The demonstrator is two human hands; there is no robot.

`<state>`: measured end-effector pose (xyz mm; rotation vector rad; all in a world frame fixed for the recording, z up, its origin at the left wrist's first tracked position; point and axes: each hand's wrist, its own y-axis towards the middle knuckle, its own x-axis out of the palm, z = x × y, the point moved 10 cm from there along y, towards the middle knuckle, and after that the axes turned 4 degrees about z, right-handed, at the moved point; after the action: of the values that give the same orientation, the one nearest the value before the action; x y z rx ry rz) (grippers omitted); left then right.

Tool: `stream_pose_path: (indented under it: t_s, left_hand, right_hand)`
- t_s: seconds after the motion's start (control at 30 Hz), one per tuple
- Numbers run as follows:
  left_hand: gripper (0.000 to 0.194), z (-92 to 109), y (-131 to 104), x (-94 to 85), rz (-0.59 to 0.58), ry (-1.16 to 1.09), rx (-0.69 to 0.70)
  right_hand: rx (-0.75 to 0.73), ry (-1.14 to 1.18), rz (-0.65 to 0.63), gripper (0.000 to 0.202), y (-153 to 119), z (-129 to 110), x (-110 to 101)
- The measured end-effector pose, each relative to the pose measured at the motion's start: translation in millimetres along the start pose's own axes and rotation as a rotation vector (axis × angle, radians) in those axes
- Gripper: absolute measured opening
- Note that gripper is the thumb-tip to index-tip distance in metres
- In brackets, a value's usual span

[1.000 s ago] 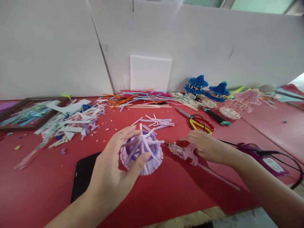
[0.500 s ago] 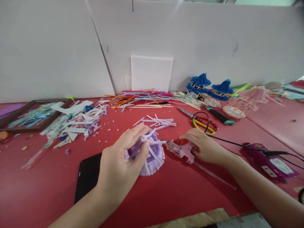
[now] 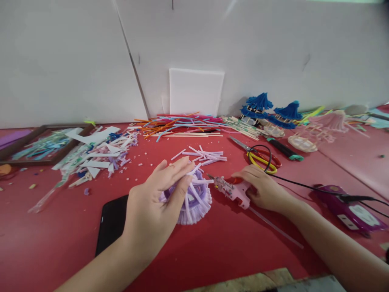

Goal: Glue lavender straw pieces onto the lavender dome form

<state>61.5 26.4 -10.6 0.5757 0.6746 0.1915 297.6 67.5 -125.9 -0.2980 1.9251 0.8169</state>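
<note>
My left hand (image 3: 161, 194) is closed around a lilac craft piece (image 3: 196, 202), round and fringed, with thin strips crossing its top. The thumb and fingers press on the top, where some strips meet. In my right hand (image 3: 263, 188) is a pink glue gun (image 3: 235, 192), its nozzle pointing left toward the craft piece, close to the end of one strip. A clear glue stick (image 3: 276, 228) trails from the gun's back. Short lilac strips (image 3: 209, 155) lie just behind the craft piece. My fingers hide part of its top.
A black phone (image 3: 112, 225) lies by my left wrist. Scissors (image 3: 261, 158), a black-handled tool (image 3: 284, 149) and a purple power strip (image 3: 349, 209) with cables are on the right. Blue-roofed models (image 3: 257, 106), coloured sticks (image 3: 185, 125) and scraps (image 3: 103, 156) line the back and left.
The glue gun has lifted and turned slightly, so its nozzle shows more clearly beside the craft piece. My left hand keeps its hold. The view has shifted a little.
</note>
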Motion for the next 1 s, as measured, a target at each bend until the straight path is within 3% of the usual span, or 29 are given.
stream_pose_path:
  t_s: [0.17, 0.43, 0.63, 1.0]
  left_hand:
    - [0.021, -1, -1, 0.5, -0.006, -0.022, 0.003]
    - [0.029, -15, 12, -2.9, -0.138, -0.193, -0.052]
    - [0.020, -21, 24, 18.2, -0.399, -0.237, -0.011]
    - [0.019, -24, 27, 32.9, -0.492, -0.297, -0.056]
  right_hand:
    - [-0.003, 0.012, -0.001, 0.058, 0, 1, 1]
    - [0.007, 0.009, 0.022, 0.059, -1, 4, 0]
    - [-0.011, 0.011, 0.030, 0.058, -1, 1, -2]
    - [0.000, 0.031, 0.022, 0.058, 0, 2, -1]
